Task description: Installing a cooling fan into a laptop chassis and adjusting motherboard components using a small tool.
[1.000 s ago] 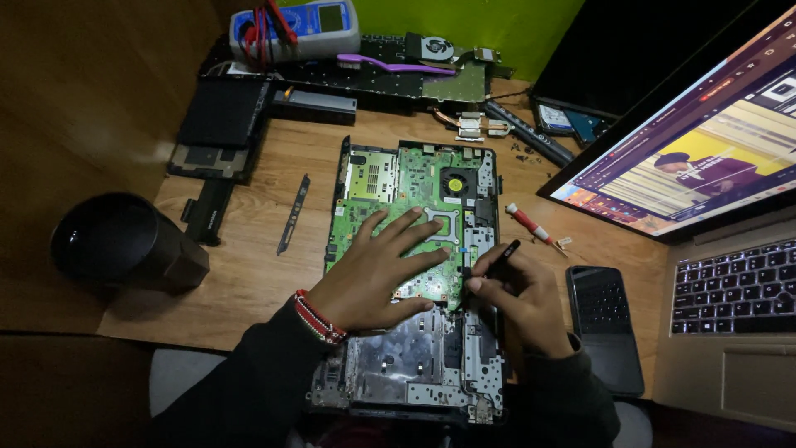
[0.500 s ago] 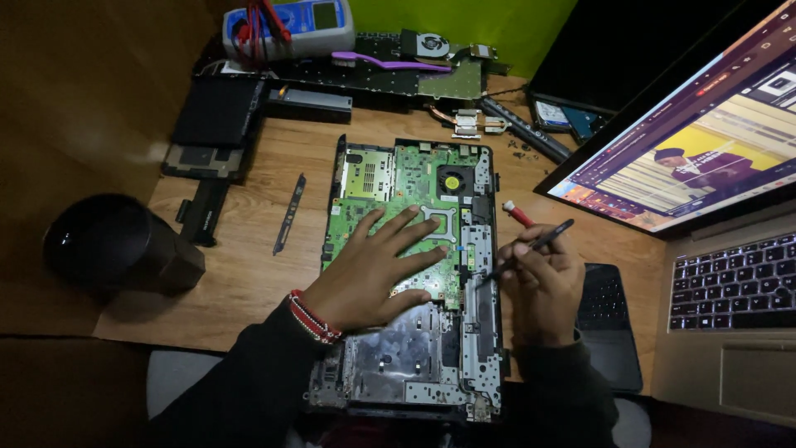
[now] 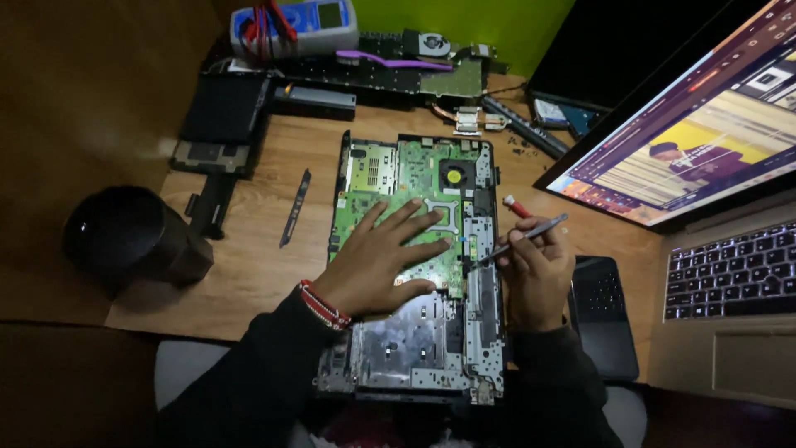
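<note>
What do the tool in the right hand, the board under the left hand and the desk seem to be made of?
Tool: thin, grey, glinting, so probably bare metal, held in the right hand.
Board: green circuit board with small metal parts, likely laminate; the left hand lies flat on it.
Desk: light brown with grain lines, so wood or a wood-look veneer, matt.
</note>
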